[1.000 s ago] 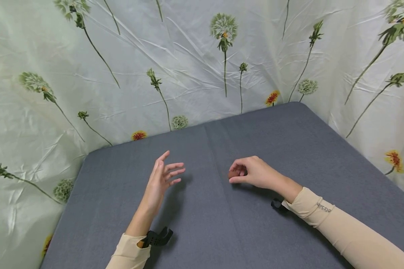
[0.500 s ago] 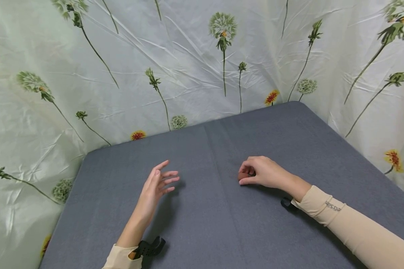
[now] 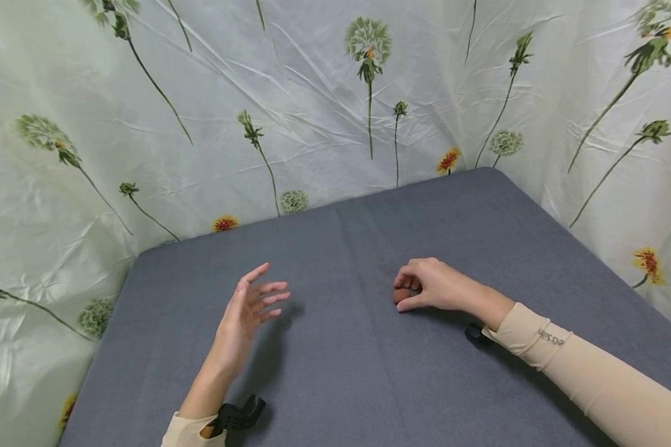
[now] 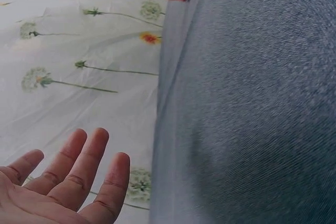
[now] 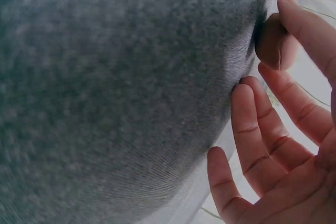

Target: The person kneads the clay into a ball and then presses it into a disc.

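My right hand [image 3: 436, 284] is low over the grey cloth-covered table. Its thumb and index finger pinch a small, rounded brown object [image 3: 401, 296], smooth, with a thin line down one side in the right wrist view; its exact kind I cannot tell. Part of that object [image 5: 273, 43] is hidden behind the thumb, close to the cloth, and the other fingers [image 5: 245, 119] spread beside it. My left hand [image 3: 240, 323] hovers above the table's left half, palm turned inward, fingers spread and holding nothing. The left wrist view shows its relaxed fingers [image 4: 76, 177].
A grey cloth [image 3: 335, 372] covers the table, with a faint crease down its middle. Behind the table and along its sides hangs a pale curtain [image 3: 313, 81] printed with dandelions. Black bands [image 3: 237, 415] sit at both wrists, at the beige cuffs.
The right hand slid a little to the right with the brown object, then nearly stopped. Its fingers now show more of the object. The left hand drifted left and slightly nearer.
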Demonstrator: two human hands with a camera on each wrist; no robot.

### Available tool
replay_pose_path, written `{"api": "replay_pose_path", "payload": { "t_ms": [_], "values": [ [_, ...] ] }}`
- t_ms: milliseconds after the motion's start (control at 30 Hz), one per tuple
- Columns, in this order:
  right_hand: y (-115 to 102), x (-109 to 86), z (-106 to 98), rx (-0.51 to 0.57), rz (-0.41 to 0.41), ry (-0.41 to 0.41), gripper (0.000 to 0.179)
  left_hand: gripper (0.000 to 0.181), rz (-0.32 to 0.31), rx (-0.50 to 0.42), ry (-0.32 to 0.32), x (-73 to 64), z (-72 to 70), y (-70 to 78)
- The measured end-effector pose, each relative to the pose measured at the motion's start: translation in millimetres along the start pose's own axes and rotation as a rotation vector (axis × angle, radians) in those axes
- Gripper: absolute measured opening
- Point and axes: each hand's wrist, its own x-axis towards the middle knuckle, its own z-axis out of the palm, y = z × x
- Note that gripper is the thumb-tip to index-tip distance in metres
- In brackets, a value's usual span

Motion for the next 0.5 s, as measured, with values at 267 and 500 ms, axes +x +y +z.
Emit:
{"api": "replay_pose_path", "payload": {
  "t_ms": [267, 500],
  "values": [
    [-15, 20.5, -1, 0.041, 0.016, 0.108, 0.038, 0.061, 0.051, 0.045, 0.058, -6.2, -1.2, 14.0],
    [-32, 61.4, 18, -0.096, -0.028, 0.098, 0.052, 0.054, 0.103, 0.152, 0.069, -7.2, 6.8, 22.0]
  ]
}}
